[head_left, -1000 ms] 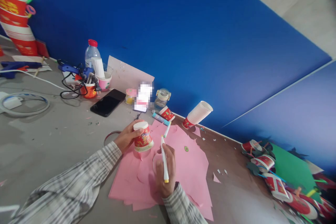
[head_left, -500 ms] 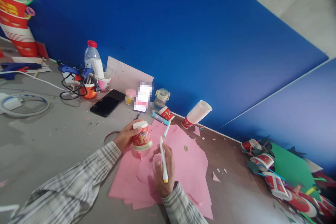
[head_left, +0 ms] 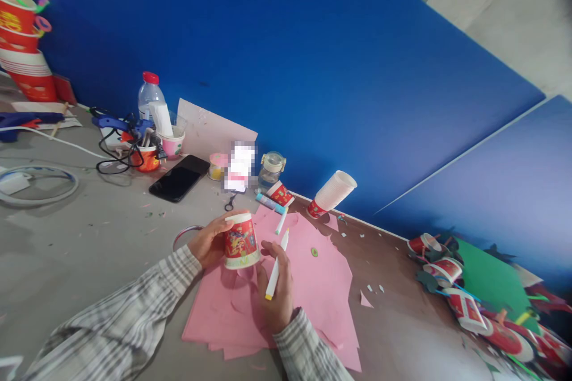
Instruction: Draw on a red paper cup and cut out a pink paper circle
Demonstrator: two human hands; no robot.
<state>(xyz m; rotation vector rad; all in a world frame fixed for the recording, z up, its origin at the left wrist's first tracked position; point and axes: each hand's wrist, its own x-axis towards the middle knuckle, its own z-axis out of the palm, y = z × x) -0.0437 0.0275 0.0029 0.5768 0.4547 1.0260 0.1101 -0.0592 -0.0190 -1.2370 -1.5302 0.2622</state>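
Left hand point(head_left: 206, 243) grips the upturned cup point(head_left: 240, 240) over pink paper point(head_left: 313, 286); right hand point(head_left: 274, 294), pinching the pen point(head_left: 276, 264), has tilted it toward the cup.

My table point(head_left: 80, 238) is grey and dusty, with small paper scraps on it. In front of me lies a stack of pink paper sheets point(head_left: 322, 286). Behind it I see a black phone point(head_left: 179, 177), small scissors point(head_left: 231, 201), a glass jar point(head_left: 270, 169), two markers point(head_left: 273, 203) and a fallen stack of white cups point(head_left: 334, 191). On the far left are a water bottle point(head_left: 147, 95), a blue glue gun point(head_left: 117, 125) with cables, and a round ring point(head_left: 36, 186). At the right lie decorated red cups point(head_left: 451, 286) and green paper point(head_left: 491, 286).
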